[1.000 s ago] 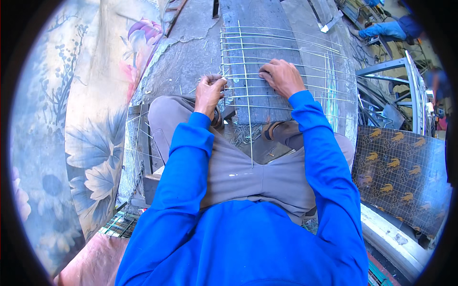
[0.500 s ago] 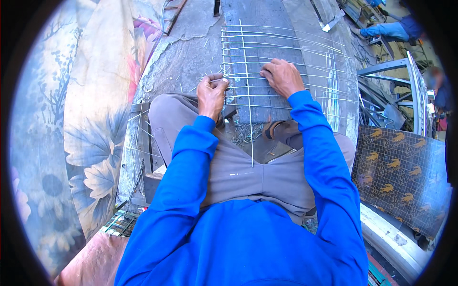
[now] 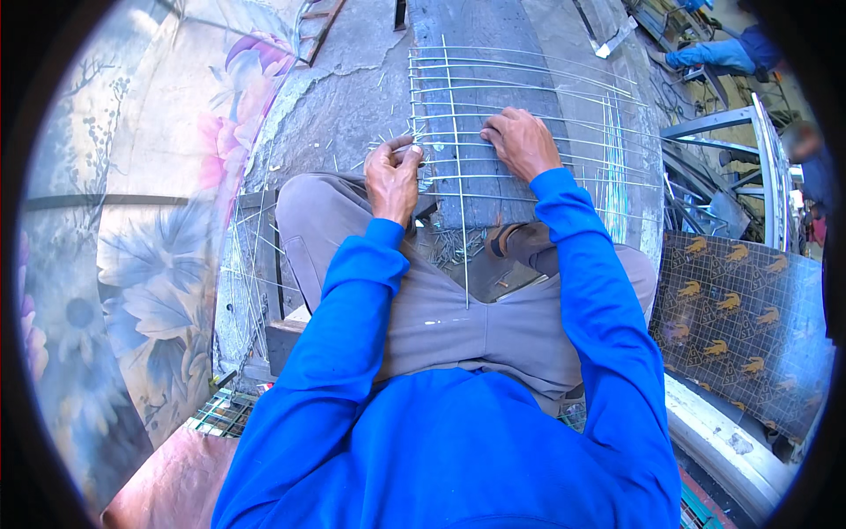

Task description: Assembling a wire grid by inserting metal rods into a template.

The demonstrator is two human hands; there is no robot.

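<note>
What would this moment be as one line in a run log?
left hand: pinching edge of grey metal wire grid | right hand: pressed flat on wire grid | grid: lying on dark wooden plank | person: seated

A large floral-printed sheet in pink and blue (image 3: 150, 256) is seen well left of the fingers. A dark panel patterned with gold figures (image 3: 740, 326) lies to their lower right. Grey metal frame pieces (image 3: 731, 176) are stacked to the right. A cracked grey concrete floor (image 3: 344, 88) spreads beyond them.
</note>
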